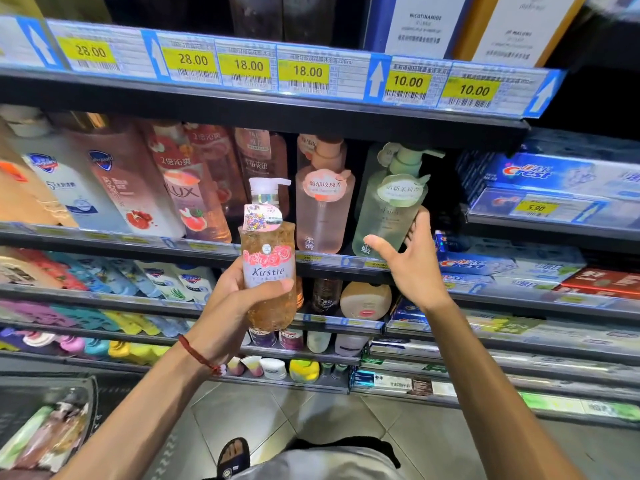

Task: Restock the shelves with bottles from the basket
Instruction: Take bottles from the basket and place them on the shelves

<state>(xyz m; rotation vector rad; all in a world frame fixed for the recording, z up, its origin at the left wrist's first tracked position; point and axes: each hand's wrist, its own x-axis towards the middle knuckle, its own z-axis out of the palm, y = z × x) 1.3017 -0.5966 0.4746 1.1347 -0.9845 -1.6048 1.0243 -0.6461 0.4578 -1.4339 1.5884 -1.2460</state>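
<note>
The left grip [235, 289] is curled round the lower half of the Kustie bottle [268, 244], thumb across the label, holding it upright in front of the shelf [104, 235], just left of the pink pump bottle [322, 206]. The right grip [412, 258] is spread open, its fingers [420, 218] resting against the right side of the green pump bottle [391, 206] standing on that shelf, the thumb by the bottle's base. The basket [92, 393], bottom left on the floor, holds more bottles.
</note>
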